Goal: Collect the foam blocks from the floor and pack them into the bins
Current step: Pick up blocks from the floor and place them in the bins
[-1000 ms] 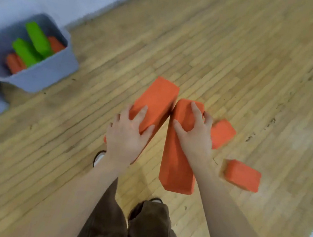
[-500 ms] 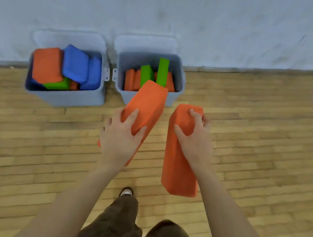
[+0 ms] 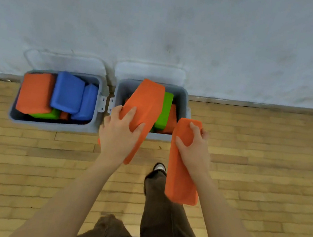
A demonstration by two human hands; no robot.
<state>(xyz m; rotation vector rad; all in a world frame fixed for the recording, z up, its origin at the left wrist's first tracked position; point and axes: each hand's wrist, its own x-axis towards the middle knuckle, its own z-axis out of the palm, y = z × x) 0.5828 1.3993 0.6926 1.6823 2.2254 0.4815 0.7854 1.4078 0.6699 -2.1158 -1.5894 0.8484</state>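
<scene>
Two long orange foam blocks are held over and beside two grey plastic bins set against a white wall.

The left hand (image 3: 118,134) is clamped on a long orange foam block (image 3: 145,106), tilted so that its far end points toward one o'clock over the right grey plastic bin (image 3: 183,100). The right hand (image 3: 193,149) is closed around a second long orange foam block (image 3: 180,175), held just outside that bin at its five o'clock corner, above the wooden plank floor (image 3: 265,176). In the right bin a green foam block (image 3: 164,111) and part of another orange block (image 3: 172,118) are seen. The left grey plastic bin (image 3: 52,125), at nine o'clock from the right one, is filled with a broad orange foam block (image 3: 35,92), two blue foam blocks (image 3: 67,92) and a green block (image 3: 46,114) underneath.
</scene>
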